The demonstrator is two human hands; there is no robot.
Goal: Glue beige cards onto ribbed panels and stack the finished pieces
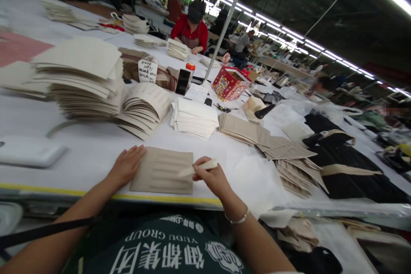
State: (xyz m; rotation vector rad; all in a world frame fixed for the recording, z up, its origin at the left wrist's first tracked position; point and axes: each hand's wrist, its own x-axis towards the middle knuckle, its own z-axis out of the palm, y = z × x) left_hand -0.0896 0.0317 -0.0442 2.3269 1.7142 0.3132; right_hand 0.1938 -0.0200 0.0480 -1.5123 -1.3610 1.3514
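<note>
A beige rectangular fabric panel with raised parallel ridges lies on the white tabletop in front of me. My left hand rests flat on the panel's left edge, fingers stretched out. Pinched in my right hand is a pale, flat, pointed bone folder; its tip is on or just over the panel's right part. Just beyond the panel sits a stack of white pieces. To the right, beige panels lie in a fanned-out row.
Tall stacks of cream pieces and a curled stack stand left, near a white device. Farther back are a phone, a red patterned box and a metal pole. Black fabric lies right. A person in red works opposite.
</note>
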